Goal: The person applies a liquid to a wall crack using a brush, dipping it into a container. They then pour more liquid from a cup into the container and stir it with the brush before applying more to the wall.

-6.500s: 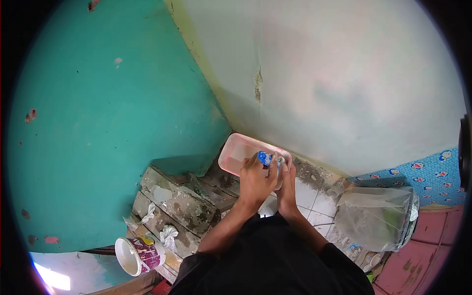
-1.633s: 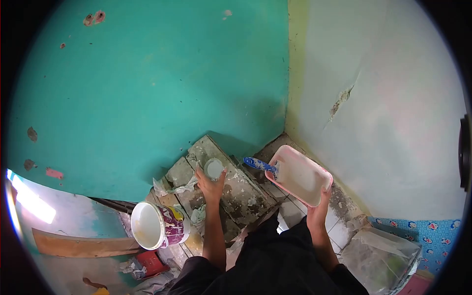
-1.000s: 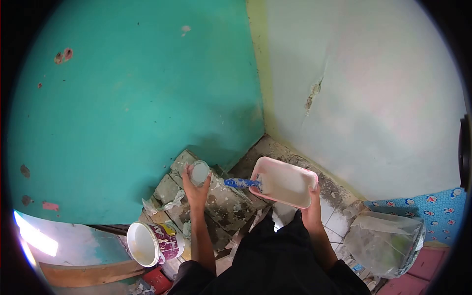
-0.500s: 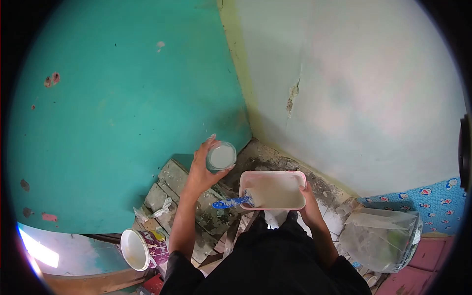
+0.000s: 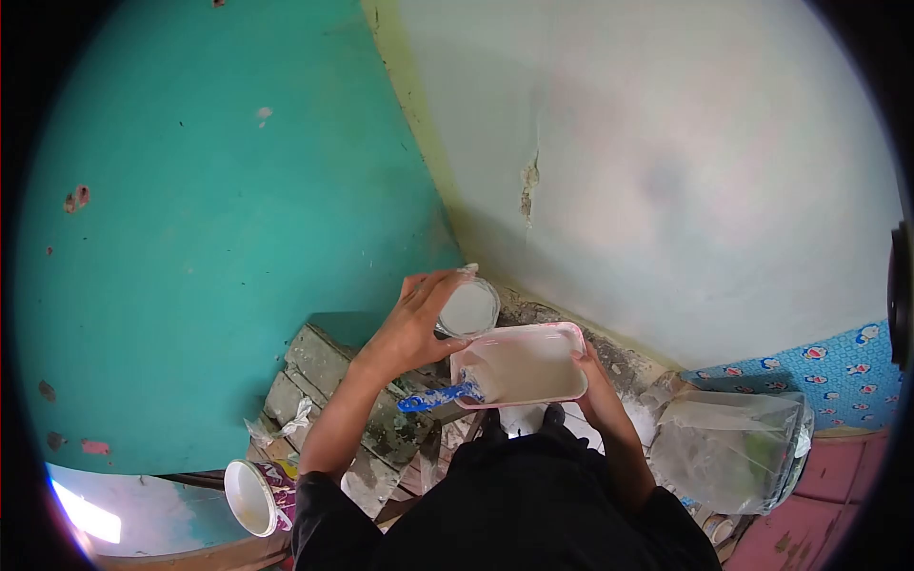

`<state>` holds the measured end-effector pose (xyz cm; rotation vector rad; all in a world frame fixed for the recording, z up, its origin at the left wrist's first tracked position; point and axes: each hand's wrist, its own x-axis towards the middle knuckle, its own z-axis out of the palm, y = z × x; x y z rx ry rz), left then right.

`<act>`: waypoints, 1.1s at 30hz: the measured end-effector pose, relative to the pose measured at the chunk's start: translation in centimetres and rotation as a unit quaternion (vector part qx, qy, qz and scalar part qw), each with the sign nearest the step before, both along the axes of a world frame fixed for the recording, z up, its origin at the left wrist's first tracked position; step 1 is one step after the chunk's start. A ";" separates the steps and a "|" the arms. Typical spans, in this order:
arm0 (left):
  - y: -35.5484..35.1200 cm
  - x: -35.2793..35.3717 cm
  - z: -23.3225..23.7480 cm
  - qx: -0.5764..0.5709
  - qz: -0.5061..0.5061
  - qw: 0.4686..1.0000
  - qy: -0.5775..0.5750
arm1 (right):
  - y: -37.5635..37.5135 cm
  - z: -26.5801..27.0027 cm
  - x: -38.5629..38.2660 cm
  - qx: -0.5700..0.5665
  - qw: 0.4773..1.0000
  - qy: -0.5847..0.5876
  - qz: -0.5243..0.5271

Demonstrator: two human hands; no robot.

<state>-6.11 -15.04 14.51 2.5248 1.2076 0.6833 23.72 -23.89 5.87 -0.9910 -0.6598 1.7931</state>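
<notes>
My left hand (image 5: pixel 419 319) is closed round a clear round cup (image 5: pixel 469 308) with whitish contents, held at the back left corner of a tray. With my right hand (image 5: pixel 592 376) I grip the right side of this pinkish-white rectangular tray (image 5: pixel 562 392), fingers over its rim. A pale, off-white liquid (image 5: pixel 528 366) covers the tray's bottom. Across the tray's left edge lies a brush with a blue handle (image 5: pixel 428 398), its head inside the tray.
A teal wall (image 5: pixel 228 247) on the left meets a whitish wall (image 5: pixel 619 209) with a chipped crack. Paint-stained boards (image 5: pixel 319 357) and a white-and-purple bucket (image 5: pixel 249 500) are at lower left. A plastic-covered bundle (image 5: pixel 728 447) stands at right, beside blue patterned sheeting (image 5: pixel 828 381).
My left hand has brought the cup rightward to the tray's back left corner and tipped it somewhat. The tray is now slightly slanted, and the view has shifted a little.
</notes>
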 end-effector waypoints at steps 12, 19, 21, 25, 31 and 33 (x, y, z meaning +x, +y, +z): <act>-0.3 3.1 2.4 0.092 -0.098 0.984 0.115 | 0.4 -0.1 1.1 -0.004 1.000 -0.004 -0.006; 0.0 3.1 2.8 0.044 -0.083 0.993 0.076 | 0.6 -0.1 1.0 -0.004 1.000 0.008 -0.003; 0.0 3.0 2.5 0.030 -0.072 0.995 0.058 | 0.5 -0.2 1.0 -0.002 1.000 0.008 0.001; -0.1 2.8 2.7 0.036 -0.060 0.996 0.052 | 0.6 0.2 0.8 -0.011 1.000 -0.003 -0.001; -0.4 2.6 2.4 0.089 -0.053 0.991 0.088 | 0.5 -0.2 0.8 -0.013 1.000 0.002 0.006; -0.5 2.6 2.3 0.110 -0.056 0.987 0.101 | 0.6 -0.4 0.8 -0.007 1.000 0.004 0.007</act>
